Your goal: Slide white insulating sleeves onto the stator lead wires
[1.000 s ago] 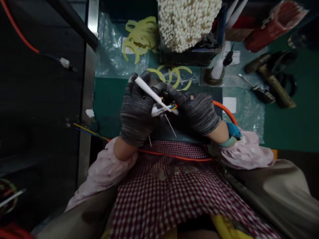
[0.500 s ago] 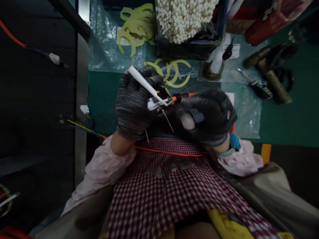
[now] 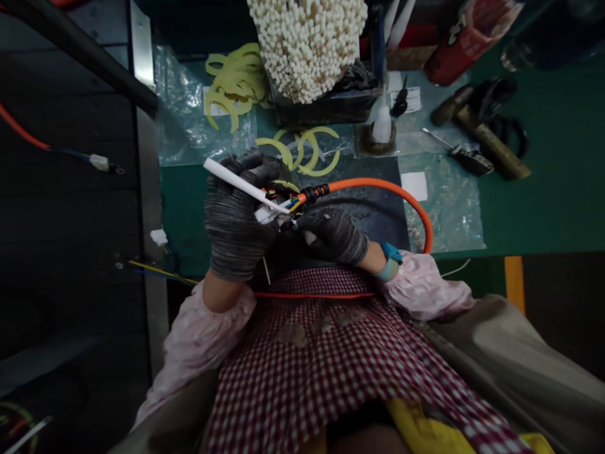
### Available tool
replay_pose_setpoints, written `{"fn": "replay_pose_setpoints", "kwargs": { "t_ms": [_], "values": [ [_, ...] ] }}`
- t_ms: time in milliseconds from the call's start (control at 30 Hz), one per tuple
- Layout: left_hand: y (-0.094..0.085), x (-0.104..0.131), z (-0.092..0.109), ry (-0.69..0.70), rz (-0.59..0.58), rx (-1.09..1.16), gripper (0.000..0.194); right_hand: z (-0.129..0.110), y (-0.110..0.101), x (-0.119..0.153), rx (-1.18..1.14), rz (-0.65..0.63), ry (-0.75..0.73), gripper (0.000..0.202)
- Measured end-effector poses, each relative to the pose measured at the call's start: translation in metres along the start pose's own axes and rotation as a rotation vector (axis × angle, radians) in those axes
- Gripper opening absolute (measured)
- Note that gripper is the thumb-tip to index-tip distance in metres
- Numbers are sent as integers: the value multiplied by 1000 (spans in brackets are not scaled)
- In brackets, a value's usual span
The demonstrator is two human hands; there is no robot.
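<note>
My left hand (image 3: 241,221), in a grey knit glove, is closed around a white tapered tube (image 3: 234,181) that slants down to the right. Under the tube's thin tip are a white plastic piece (image 3: 265,215) and the blue and yellow wires (image 3: 293,203) of an orange cable (image 3: 373,183). A black ribbed sleeve (image 3: 314,192) sits where the wires leave the cable. My right hand (image 3: 333,234), gloved too, has its fingers pinched together just below the wires. What those fingertips hold is too small and dark to make out.
Yellow curved strips (image 3: 312,151) lie beyond my hands. Behind them a dark bin (image 3: 326,113) holds a bundle of white sticks (image 3: 309,47). A white nozzle bottle (image 3: 382,125), a screwdriver (image 3: 467,157) and a hammer (image 3: 494,142) are at the right. Clear plastic bags (image 3: 444,214) cover parts of the green table.
My right hand has moved left, from a blur over the cable to the wires by my left hand. The orange cable's arc now shows. The whole view has shifted somewhat.
</note>
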State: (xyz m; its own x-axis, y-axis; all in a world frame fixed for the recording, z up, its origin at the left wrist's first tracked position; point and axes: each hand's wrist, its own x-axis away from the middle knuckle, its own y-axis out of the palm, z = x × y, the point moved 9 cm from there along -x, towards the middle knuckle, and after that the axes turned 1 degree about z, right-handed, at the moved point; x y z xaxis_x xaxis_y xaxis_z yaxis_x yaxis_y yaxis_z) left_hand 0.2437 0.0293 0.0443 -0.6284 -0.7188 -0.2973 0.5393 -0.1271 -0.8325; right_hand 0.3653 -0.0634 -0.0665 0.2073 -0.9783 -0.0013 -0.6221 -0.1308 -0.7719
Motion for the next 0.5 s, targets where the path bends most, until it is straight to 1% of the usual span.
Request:
{"fn": "replay_pose_setpoints", "kwargs": {
  "t_ms": [100,200,267,367,433,500],
  "values": [
    [-1,2,-1,30,23,13,34,-1,5,-1,-28,66,-65,31],
    [2,5,-5,47,41,20,37,-8,6,-3,-36,147,-126,30],
    [6,6,-8,44,52,28,36,-13,9,-4,-8,176,-128,29],
    [10,3,-10,35,47,37,37,-19,10,-8,48,172,-67,28],
    [10,0,-11,36,14,45,42,-24,2,-9,62,150,-33,27],
    [8,-5,-14,43,-29,71,50,-28,-17,-5,65,131,-6,28]
  ]
}}
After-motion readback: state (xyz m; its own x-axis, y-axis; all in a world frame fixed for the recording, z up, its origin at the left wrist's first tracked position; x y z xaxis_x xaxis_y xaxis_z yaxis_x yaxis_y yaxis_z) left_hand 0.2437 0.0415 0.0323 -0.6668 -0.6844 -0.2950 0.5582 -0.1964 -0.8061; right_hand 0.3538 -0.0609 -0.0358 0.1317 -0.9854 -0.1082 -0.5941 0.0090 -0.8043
